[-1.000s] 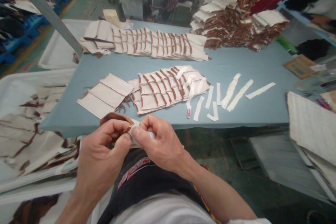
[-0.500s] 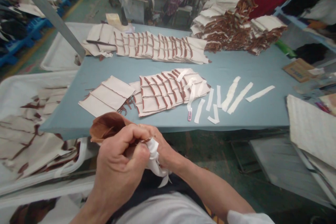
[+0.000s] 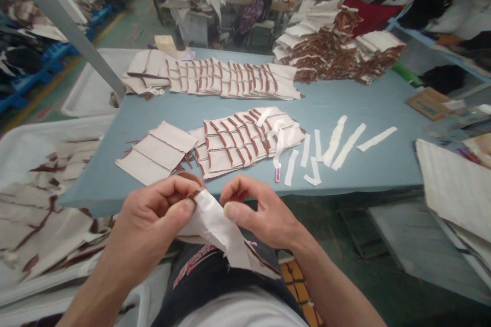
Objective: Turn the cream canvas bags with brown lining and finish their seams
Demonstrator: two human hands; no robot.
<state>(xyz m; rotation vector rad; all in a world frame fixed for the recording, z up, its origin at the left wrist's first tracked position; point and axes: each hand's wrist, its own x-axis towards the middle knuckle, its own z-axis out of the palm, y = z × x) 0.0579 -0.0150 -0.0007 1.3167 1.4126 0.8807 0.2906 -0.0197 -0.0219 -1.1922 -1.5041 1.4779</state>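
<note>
My left hand [image 3: 151,219] and my right hand [image 3: 261,212] are both pinched on a small white fabric piece with brown trim [image 3: 215,227], held over my lap just in front of the blue table's [image 3: 345,97] near edge. The white cloth hangs down between my thumbs. On the table right behind my hands lies a fanned row of cream pieces with brown trim [image 3: 238,135]. Two larger cream panels [image 3: 157,150] lie to its left.
Several white fabric strips [image 3: 337,138] and a pink clip [image 3: 276,174] lie right of the row. A second fanned row [image 3: 226,77] and tall stacks [image 3: 333,43] sit at the back. White bins of cloth [image 3: 42,179] stand left; another person sits far behind.
My hands have drawn apart and the white cloth, bunched a moment ago with its brown side showing, now hangs spread between them. The view tilted slightly upward.
</note>
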